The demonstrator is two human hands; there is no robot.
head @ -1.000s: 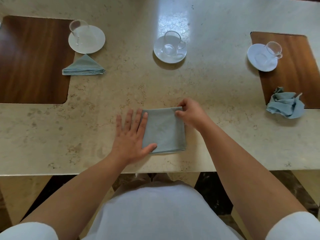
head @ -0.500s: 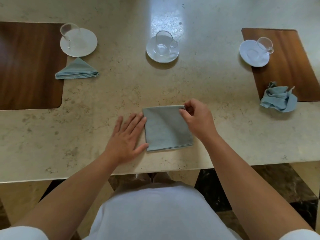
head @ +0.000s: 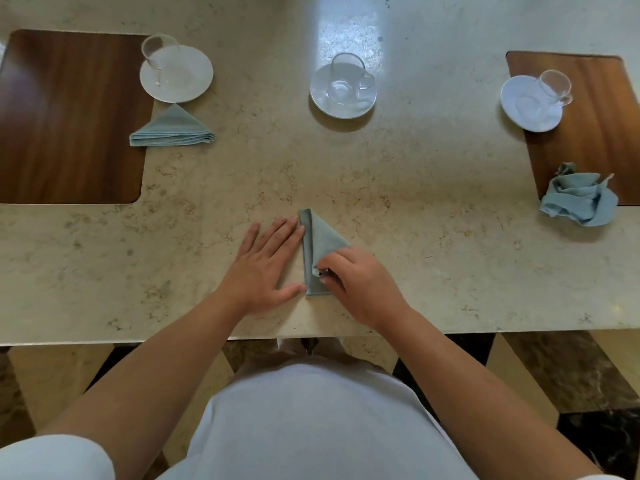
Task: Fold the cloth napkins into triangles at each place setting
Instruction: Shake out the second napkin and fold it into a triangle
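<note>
Folding a pale blue-grey cloth napkin (head: 320,244) on the diagonal, a person in a white shirt stood at the near edge of a beige stone bench (head: 433,209). The left hand (head: 266,268) lay flat, fingers straight, its fingertips and thumb touching the napkin's left edge and apparently bracing it. The right hand (head: 360,282) pinched a corner of the cloth in curled fingers over the napkin's near left part, and the cloth in view formed a tall triangle pointing far. The hands sat close together with only the cloth between them.

To finish the fold well, the pinched corner would likely need to land squarely on the corner beneath it, edges matched, before the sloping crease was pressed flat from the middle outward. The bracing hand should probably not lift until then, since thin cloth may slide on a polished top.

At far left, a finished triangular napkin (head: 172,128) lay just near of a white saucer (head: 176,74) carrying a clear glass cup (head: 157,53), beside a dark wooden placemat (head: 69,116). At right, a crumpled blue-grey napkin (head: 578,199) sat unfolded across the near corner of a second wooden placemat (head: 581,109).
</note>
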